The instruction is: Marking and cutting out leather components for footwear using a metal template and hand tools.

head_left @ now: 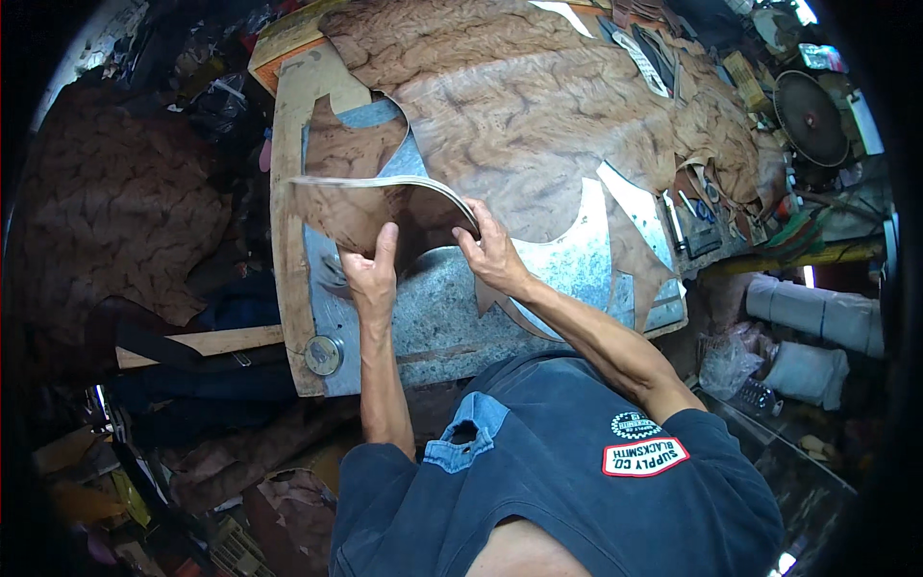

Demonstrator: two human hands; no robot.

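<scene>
A curved piece of brown mottled leather [338, 213], with a pale, layered-looking edge along its far side, is lifted off the bench between my hands. My left hand [370, 279] grips its near part, thumb up on top and the other fingers mostly hidden beneath. At the right end of the pale edge, my right hand [492, 254] pinches the leather between thumb and fingers. Whether it is one piece or several stacked, I cannot tell. Beyond my hands a large brown hide [538, 120] spreads over the bench, its cut edge curving near the held piece.
Grey mottled metal sheet [433, 322] covers the bench's near part, with a round metal tin [324, 355] at its left corner. Leather offcuts [635, 264] lie to the right, near small tools [697, 210]. Another hide [115, 207] hangs at left; wrapped rolls [812, 313] sit at right.
</scene>
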